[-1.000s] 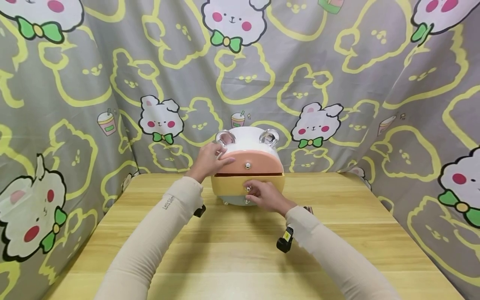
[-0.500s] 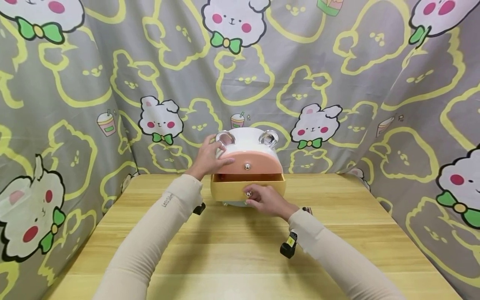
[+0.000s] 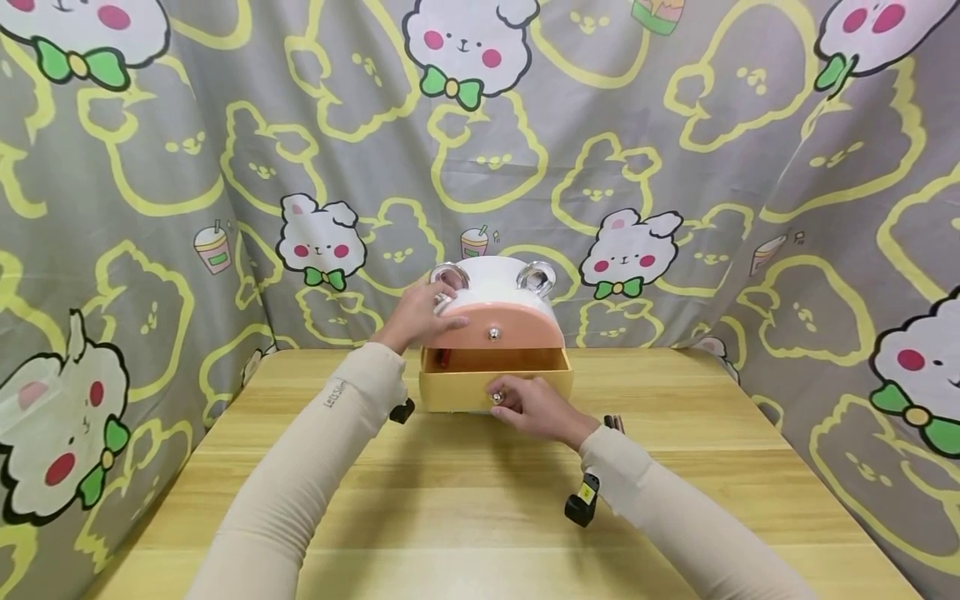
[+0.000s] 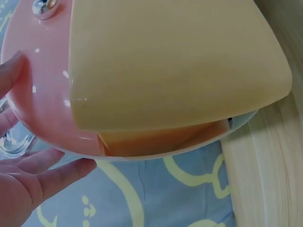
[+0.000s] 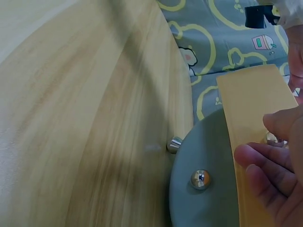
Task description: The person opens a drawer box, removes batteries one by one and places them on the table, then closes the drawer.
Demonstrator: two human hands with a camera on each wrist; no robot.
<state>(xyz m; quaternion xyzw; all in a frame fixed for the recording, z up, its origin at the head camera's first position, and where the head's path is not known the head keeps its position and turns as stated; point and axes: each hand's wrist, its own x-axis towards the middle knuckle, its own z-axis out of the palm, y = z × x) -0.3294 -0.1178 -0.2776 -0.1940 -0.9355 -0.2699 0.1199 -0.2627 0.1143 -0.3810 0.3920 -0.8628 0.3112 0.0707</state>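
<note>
A small animal-shaped drawer cabinet with a white top and silvery ears stands at the table's back. My left hand holds its upper left side, thumb on the pink top drawer, fingers along the side by the ear. My right hand pinches the silver knob of the yellow middle drawer. This drawer is pulled out partway, with something small and red at its inner left. Below it, in the right wrist view, is the grey-green bottom drawer with its own knob.
The cabinet stands on a wood-grain table. Grey curtains printed with cartoon rabbits hang behind it and on both sides. A short silver foot carries the cabinet. Black wrist cameras hang below the sleeves.
The yellow drawer has come out toward me with my right hand on its knob, showing more of its inside. My left hand has stayed at the cabinet's upper left.
</note>
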